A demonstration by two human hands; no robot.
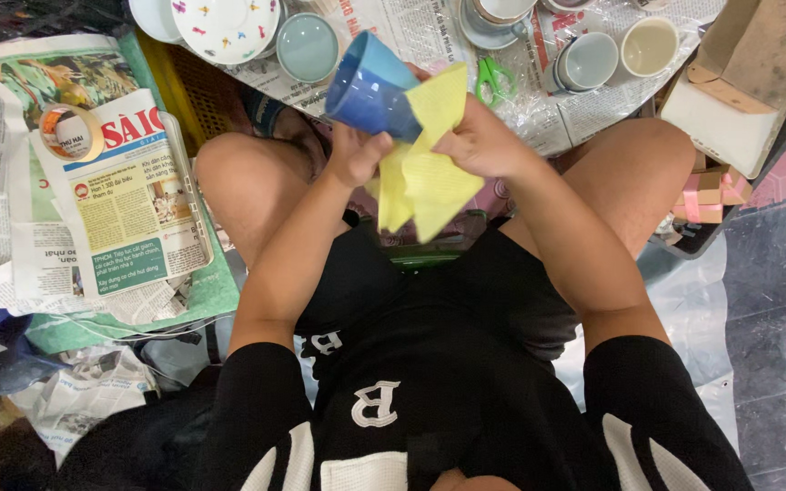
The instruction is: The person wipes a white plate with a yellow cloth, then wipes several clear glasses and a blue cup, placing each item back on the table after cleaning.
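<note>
From the head camera, we see the left hand (357, 156) clasped around the base of a blue cup (372, 88), holding it tilted above the knees with its mouth turned away from us. The right hand (482, 144) grips a yellow cloth (425, 164), pressing it against the cup's side. Beyond them, on newspaper (411, 32), lie green scissors (495, 80), a spotted plate (226, 27) and pale cups (589, 62). A tape roll (72, 133) rests to our left.

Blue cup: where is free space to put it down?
Free: newspaper between the pale blue bowl and green scissors; also newspaper below the tape roll. Crowded: cups on the right.
</note>
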